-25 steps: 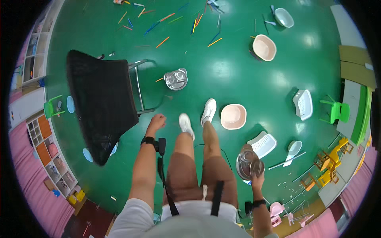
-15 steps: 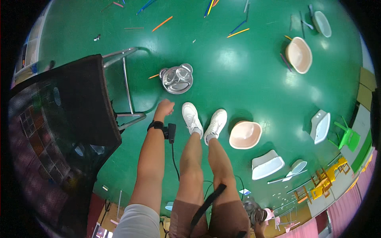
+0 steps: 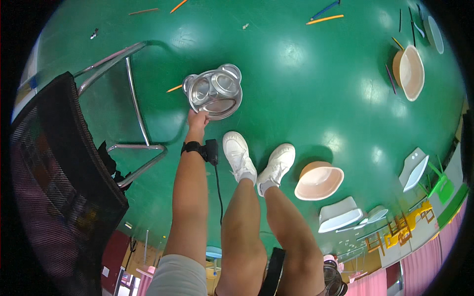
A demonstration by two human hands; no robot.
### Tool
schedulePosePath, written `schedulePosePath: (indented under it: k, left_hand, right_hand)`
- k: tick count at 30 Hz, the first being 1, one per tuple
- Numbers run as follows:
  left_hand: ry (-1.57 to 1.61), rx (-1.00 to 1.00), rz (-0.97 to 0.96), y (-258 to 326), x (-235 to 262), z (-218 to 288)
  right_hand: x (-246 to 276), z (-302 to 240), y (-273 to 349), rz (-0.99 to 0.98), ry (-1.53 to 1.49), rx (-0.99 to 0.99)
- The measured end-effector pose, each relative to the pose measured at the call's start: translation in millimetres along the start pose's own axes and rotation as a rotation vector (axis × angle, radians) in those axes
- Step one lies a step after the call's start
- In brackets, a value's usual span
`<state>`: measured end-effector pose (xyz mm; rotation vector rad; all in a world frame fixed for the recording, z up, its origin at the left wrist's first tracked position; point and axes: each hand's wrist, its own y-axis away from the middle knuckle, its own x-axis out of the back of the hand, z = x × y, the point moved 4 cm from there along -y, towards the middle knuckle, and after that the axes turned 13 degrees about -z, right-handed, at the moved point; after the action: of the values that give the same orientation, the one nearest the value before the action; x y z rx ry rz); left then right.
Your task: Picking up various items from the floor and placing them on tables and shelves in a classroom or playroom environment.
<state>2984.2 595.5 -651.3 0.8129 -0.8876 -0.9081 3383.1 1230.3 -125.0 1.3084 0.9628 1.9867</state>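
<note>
A shiny metal divided plate (image 3: 216, 105), shaped like an animal's head with two round ears, is on the green floor ahead of my feet. My left hand (image 3: 198, 119) grips its near rim, the thumb side by the lower compartment; the fingers under the rim are partly hidden. An orange pencil (image 3: 174, 89) pokes out beside the plate's left ear. My right hand does not show. A dark, shiny round object (image 3: 334, 279) appears beside my right knee, too cut off to make out.
A black mesh chair (image 3: 64, 172) with metal legs stands at left. Peach basins (image 3: 319, 181) (image 3: 410, 74) lie to the right, near white plastic pieces (image 3: 340, 215) and a green chair (image 3: 441, 186). Scattered pencils (image 3: 325, 19) lie farther off. A cable (image 3: 218, 192) hangs from my left wrist.
My left hand has reached forward from beside my shoe and taken hold of the metal plate's near rim. My right hand, partly visible at the lower edge before, is out of sight.
</note>
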Motion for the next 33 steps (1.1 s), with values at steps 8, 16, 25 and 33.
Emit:
schedulePosePath:
  k: [8, 16, 25, 33]
  left_hand:
    - [0.503, 0.114, -0.388, 154, 17, 85]
    - [0.033, -0.241, -0.565, 383, 33, 305]
    - [-0.152, -0.447, -0.963, 505, -18, 536]
    - [-0.385, -0.887, -1.083, 565, -83, 708]
  right_hand:
    - [27, -58, 32, -0.067, -0.152, 0.128]
    - [96, -157, 111, -0.199, -0.446, 0.34]
    - [190, -362, 154, -0.357, -0.816, 0.521]
    - [298, -679, 316, -0.581, -0.779, 0.86]
